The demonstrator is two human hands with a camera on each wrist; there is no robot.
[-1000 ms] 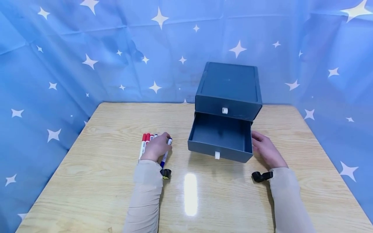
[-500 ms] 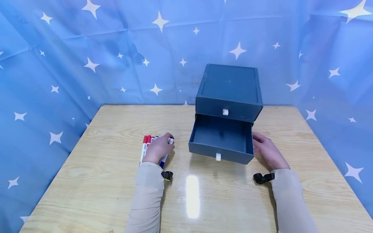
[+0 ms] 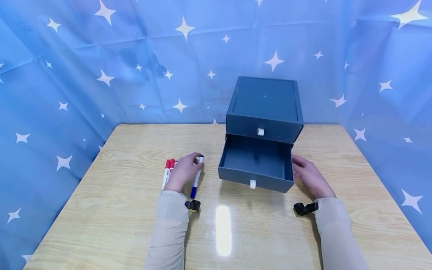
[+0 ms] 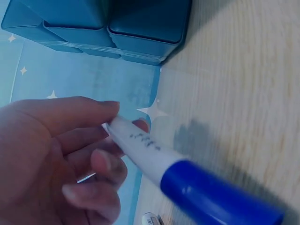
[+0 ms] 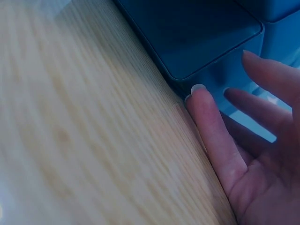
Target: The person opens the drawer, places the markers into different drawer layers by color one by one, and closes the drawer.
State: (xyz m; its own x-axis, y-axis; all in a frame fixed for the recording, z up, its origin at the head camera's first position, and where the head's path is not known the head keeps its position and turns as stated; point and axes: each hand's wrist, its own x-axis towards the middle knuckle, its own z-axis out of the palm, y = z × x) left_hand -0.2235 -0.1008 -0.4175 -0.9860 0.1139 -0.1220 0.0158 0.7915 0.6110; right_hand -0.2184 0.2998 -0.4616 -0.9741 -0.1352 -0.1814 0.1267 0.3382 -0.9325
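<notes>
In the head view my left hand (image 3: 183, 171) pinches a white marker (image 3: 197, 179) with a blue cap, left of the drawer. Seen from the left wrist, the marker (image 4: 140, 143) sits between thumb and fingers, its blue cap pointing toward the camera. Several markers with red caps (image 3: 167, 165) lie partly hidden behind this hand. My right hand (image 3: 309, 177) is beside the right wall of the pulled-out lower drawer (image 3: 236, 175). From the right wrist, its fingers (image 5: 213, 129) are spread and fairly straight, with fingertips right at the drawer's side.
The dark blue two-drawer unit (image 3: 264, 100) stands at the back right of the wooden table (image 3: 101, 210). Its upper drawer (image 3: 243, 126) is closed, with a white knob (image 3: 260, 132). A blue curtain (image 3: 202, 56) with stars hangs behind the table.
My left hand has moved slightly right with the marker, now apart from the other markers and showing more of its length. The right hand stays beside the drawer.
</notes>
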